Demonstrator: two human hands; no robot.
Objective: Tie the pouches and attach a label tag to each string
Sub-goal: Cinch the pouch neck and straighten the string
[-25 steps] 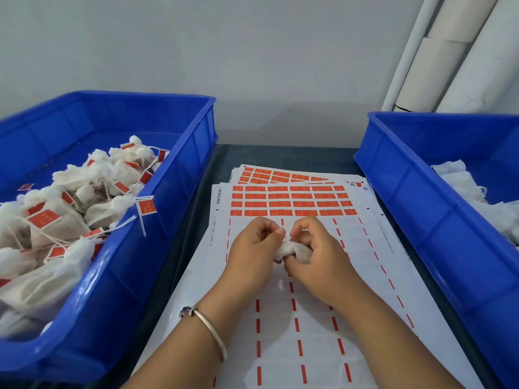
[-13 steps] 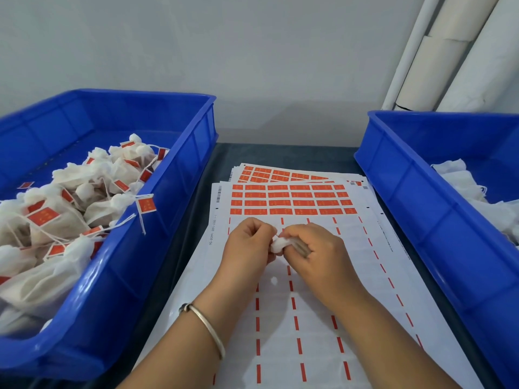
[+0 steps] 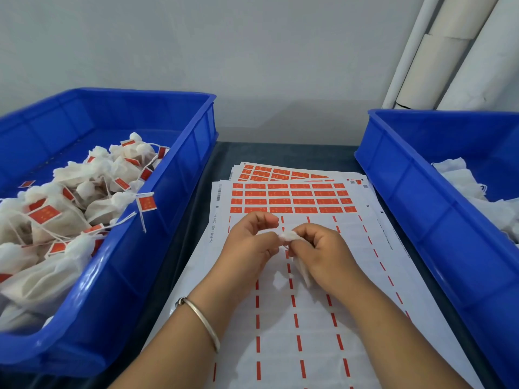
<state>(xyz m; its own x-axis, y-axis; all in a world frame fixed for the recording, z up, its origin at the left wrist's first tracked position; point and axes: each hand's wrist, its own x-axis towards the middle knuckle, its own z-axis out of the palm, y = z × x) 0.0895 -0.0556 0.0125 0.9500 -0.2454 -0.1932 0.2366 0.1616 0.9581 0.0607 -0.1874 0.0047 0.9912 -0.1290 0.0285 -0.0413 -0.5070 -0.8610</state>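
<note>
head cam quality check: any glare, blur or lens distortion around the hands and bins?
Head view: soft, even light; faint hand shadows on the label sheet; mild sheen on the left bin wall. Wide-angle bowing tilts both bin walls and the rolls outward. The pouch between left hand and right hand is nearly blown out, detail lost.

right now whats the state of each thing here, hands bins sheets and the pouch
left hand: pinches the pouch top
right hand: grips the pouch
pouch: held over the sheets, no tag seen on it
top label sheet: four rows of orange labels left, lower rows peeled
left bin: piled with tagged pouches
right bin: holds white pouches, no tags seen
bracelet: on left wrist
</note>
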